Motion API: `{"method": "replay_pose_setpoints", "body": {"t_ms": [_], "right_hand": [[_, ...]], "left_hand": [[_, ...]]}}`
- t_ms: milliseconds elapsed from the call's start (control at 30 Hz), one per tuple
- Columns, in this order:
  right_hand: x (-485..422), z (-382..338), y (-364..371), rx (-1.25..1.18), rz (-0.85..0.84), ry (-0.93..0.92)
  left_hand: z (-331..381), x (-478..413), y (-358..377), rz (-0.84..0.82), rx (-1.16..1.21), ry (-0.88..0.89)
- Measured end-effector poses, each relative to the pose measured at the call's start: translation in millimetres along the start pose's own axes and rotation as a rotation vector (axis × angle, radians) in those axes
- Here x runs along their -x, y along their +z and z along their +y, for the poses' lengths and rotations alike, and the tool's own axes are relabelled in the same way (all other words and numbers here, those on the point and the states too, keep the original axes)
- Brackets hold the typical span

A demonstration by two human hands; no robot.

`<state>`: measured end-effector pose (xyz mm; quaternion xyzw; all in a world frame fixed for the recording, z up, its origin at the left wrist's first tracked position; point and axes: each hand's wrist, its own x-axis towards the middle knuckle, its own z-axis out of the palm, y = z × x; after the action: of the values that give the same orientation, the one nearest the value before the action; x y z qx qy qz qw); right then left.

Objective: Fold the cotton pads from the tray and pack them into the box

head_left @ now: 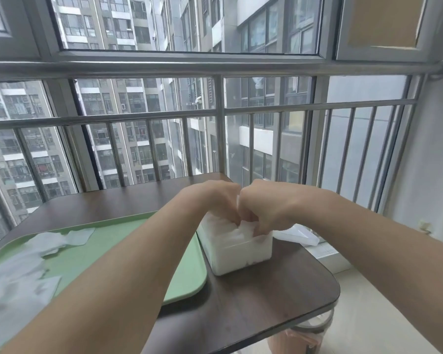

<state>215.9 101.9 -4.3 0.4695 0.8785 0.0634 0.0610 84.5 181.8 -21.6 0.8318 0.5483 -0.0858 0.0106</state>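
Note:
A clear plastic box [238, 254] stands on the dark table just right of the green tray [128, 241], packed with white folded cotton pads [243, 232]. My left hand [212, 200] and my right hand [264, 205] meet knuckle to knuckle over the box's open top. Their fingers curl down into the pads inside; the fingertips are hidden. A bit of white pad shows between the two hands. Several loose flat cotton pads [26, 267] lie on the tray's left side.
The box's clear lid [299, 235] lies on the table behind my right hand. The dark table [266, 297] ends close to the right, with a bin [307, 335] below its corner. A metal railing [220, 113] and windows stand right behind the table.

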Motion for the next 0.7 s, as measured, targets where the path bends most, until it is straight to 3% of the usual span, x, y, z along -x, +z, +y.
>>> {"method": "replay_pose_setpoints", "body": {"t_ms": [200,300,400,500,700], "right_hand": [[11,5,-15,-0.309,-0.070,0.019],[10,-3,-13,-0.237,-0.073,0.023],[10,-14,-22,-0.187,-0.026,0.044],[5,-22,-33,-0.313,0.068,0.069],[-30,-70,-36,-0.587,0.155,-0.040]], "left_hand": [[-15,-36,26,0.069,0.086,-0.053],[-11,-11,18,0.018,0.225,0.055],[-19,19,4,0.053,0.336,0.111],[-31,55,-8,0.109,0.383,0.142],[-86,121,-2,0.184,0.436,0.015]]}}
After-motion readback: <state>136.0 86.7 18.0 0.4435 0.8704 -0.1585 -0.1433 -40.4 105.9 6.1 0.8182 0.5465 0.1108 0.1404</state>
